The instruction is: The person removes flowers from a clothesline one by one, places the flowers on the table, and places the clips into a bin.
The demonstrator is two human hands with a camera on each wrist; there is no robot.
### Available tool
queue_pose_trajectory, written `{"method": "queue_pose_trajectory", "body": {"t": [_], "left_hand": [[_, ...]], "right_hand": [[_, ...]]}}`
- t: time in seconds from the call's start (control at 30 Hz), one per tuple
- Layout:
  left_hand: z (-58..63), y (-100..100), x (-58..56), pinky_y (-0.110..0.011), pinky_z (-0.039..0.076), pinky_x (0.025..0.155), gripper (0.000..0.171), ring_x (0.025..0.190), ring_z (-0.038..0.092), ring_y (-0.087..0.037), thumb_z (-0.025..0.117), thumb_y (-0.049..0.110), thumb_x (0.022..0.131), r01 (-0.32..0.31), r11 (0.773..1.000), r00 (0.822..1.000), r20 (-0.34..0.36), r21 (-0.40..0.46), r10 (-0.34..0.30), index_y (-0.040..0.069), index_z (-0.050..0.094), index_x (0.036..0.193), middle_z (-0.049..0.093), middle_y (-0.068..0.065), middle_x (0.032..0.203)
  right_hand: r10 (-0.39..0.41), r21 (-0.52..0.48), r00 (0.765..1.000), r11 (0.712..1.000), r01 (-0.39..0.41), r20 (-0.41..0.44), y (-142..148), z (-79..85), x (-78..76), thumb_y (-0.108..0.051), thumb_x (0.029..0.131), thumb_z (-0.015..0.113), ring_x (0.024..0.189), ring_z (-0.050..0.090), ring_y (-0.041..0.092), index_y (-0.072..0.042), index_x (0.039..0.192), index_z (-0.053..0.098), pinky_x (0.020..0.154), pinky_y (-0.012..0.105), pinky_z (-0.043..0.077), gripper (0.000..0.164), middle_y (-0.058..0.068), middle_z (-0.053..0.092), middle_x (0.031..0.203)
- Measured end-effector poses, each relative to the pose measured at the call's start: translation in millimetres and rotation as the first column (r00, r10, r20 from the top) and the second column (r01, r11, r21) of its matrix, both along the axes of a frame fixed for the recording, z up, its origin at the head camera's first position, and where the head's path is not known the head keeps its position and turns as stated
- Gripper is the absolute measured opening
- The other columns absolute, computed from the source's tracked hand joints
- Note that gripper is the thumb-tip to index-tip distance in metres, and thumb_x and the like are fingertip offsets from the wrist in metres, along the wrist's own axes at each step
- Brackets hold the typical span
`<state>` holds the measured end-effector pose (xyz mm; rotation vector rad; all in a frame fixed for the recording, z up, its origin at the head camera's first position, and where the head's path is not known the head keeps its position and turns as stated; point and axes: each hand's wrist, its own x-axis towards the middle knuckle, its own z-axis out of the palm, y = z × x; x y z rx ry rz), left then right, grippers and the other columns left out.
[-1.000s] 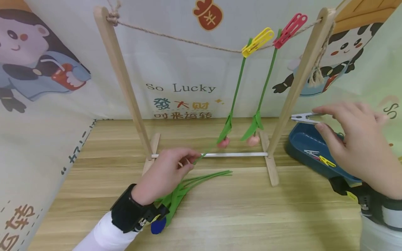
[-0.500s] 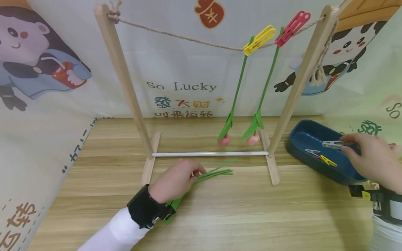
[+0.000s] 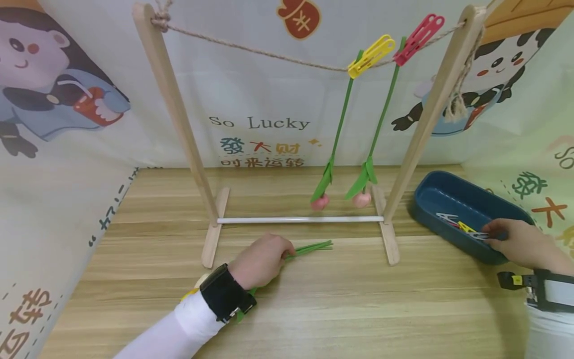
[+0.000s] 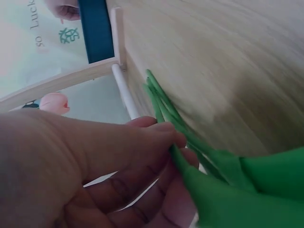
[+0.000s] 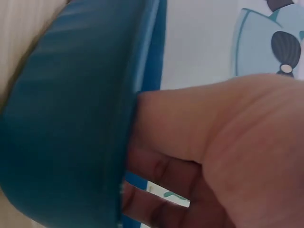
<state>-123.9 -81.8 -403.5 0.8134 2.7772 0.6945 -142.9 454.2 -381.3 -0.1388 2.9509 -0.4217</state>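
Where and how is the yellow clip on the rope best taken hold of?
The yellow clip is probably best pinched at its looped upper end, coming from the upper right in the head view: it slants that way, while its lower end clamps a green stem at the rope.

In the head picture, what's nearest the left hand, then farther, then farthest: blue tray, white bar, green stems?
1. Green stems, held in the left hand.
2. White bar, just beyond the hand.
3. Blue tray, far over to the right.
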Motion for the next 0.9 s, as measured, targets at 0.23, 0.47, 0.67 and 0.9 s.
{"method": "queue_pose_trajectory", "body": {"t": [0.23,0.47,0.67,0.9], "left_hand": [[-3.3,-1,-1.6,-0.040,0.059,0.081,0.023,0.085,0.064,-0.019,0.073,-0.013,0.089,-0.012,1.000,1.000,0.004,-0.003,0.012,0.002,0.078,0.105,0.071,-0.005,0.090],[-2.1,-2,-0.8,-0.039,0.056,0.079,0.022,0.083,0.060,-0.018,0.077,-0.012,0.086,-0.021,1.000,1.000,0.001,-0.004,0.021,0.003,0.078,0.103,0.064,0.000,0.082],[0.9,-5,0.8,-0.038,0.056,0.076,0.024,0.081,0.059,-0.017,0.077,-0.010,0.086,-0.041,0.999,0.999,0.007,0.019,0.041,0.004,0.078,0.106,0.064,-0.002,0.086],[11.9,-8,3.1,-0.037,0.054,0.072,0.026,0.078,0.057,-0.017,0.079,-0.006,0.088,-0.066,0.998,0.998,0.014,0.021,0.065,0.005,0.077,0.111,0.062,-0.001,0.084]], "right_hand": [[0.038,0.003,0.999,0.999,-0.038,0.016,3,-4.9,-9.6,-0.001,0.092,0.071,0.095,0.066,0.055,0.016,0.107,0.067,0.079,0.067,0.054,0.022,0.028,0.072,0.096],[0.053,-0.025,0.997,0.998,-0.052,0.051,3,-2.4,-11.8,0.003,0.091,0.071,0.089,0.070,0.050,0.019,0.112,0.064,0.074,0.061,0.057,0.027,0.027,0.074,0.094],[0.024,-0.020,0.999,0.999,-0.025,-0.038,-4,8.6,-7.3,-0.003,0.095,0.073,0.089,0.069,0.053,0.020,0.114,0.062,0.072,0.061,0.058,0.032,0.034,0.071,0.098],[0.022,-0.011,0.987,1.000,-0.024,-0.157,-37,42.8,0.7,-0.003,0.099,0.073,0.088,0.068,0.053,0.021,0.120,0.059,0.068,0.058,0.060,0.035,0.038,0.069,0.103]]}}
